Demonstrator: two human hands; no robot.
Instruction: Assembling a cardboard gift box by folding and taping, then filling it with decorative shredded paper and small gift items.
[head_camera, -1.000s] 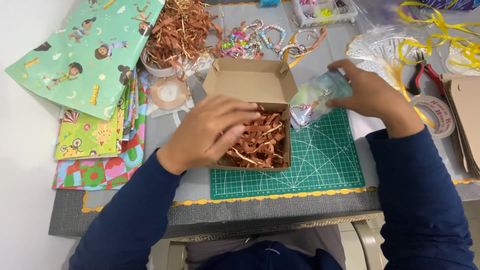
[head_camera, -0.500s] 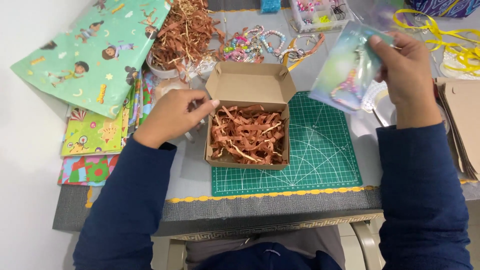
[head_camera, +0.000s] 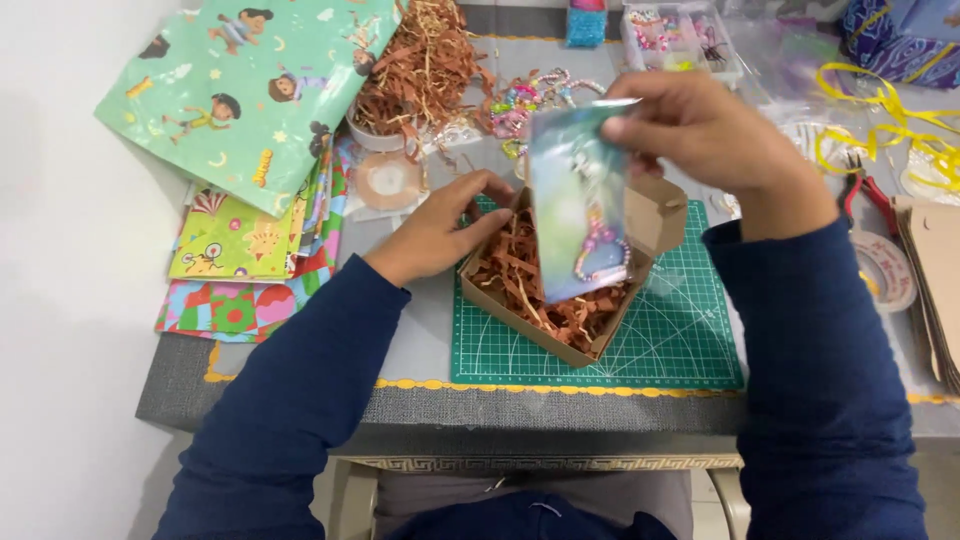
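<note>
while the right hand (head_camera: 700, 130) pinches the top edge of a clear glossy pouch (head_camera: 578, 205) with a beaded bracelet inside, it hangs right over the cardboard box (head_camera: 540, 330). best lowered flat, so the slick film settles onto the crinkled brown paper shred (head_camera: 520, 275) filling that box. left hand (head_camera: 440, 232), fingers loosely spread, rests on the box's left wall, steadying it. under the box, a gridded green cutting mat (head_camera: 680, 340); left of the box, patterned wrapping paper (head_camera: 250, 90).

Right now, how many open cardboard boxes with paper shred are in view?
1: the open cardboard box on the green cutting mat, steadied by the left hand. The right hand holds a clear bracelet pouch above it.
</note>
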